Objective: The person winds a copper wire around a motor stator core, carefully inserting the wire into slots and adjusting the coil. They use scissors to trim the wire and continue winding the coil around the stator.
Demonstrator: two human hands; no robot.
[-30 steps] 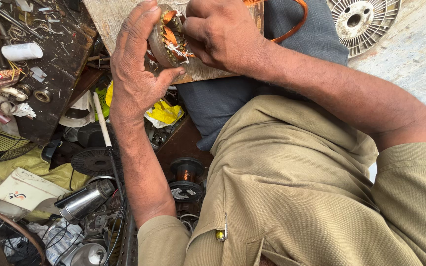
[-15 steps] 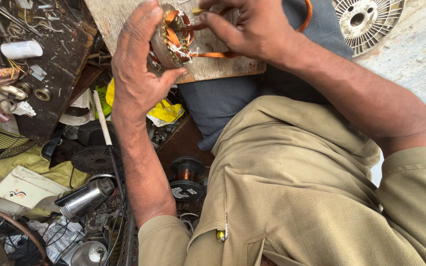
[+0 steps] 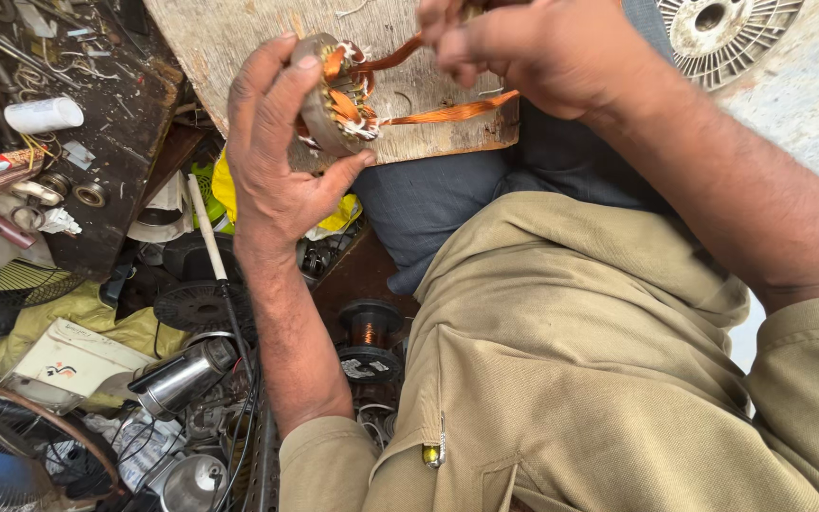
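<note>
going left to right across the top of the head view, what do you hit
white tube → left hand → round motor stator → copper wire strand → right hand → round metal fan grille

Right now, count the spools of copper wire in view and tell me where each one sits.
1. A black spool of copper wire stands on the floor below the left hand, beside the forearm and the khaki trouser leg. More may be hidden in the clutter at left.

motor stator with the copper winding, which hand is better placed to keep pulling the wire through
Right. The right hand already pinches the copper wire strands that run out of the stator, so it is probably free to draw them. The left hand is wrapped around the stator, its grip taken up steadying it.
</note>
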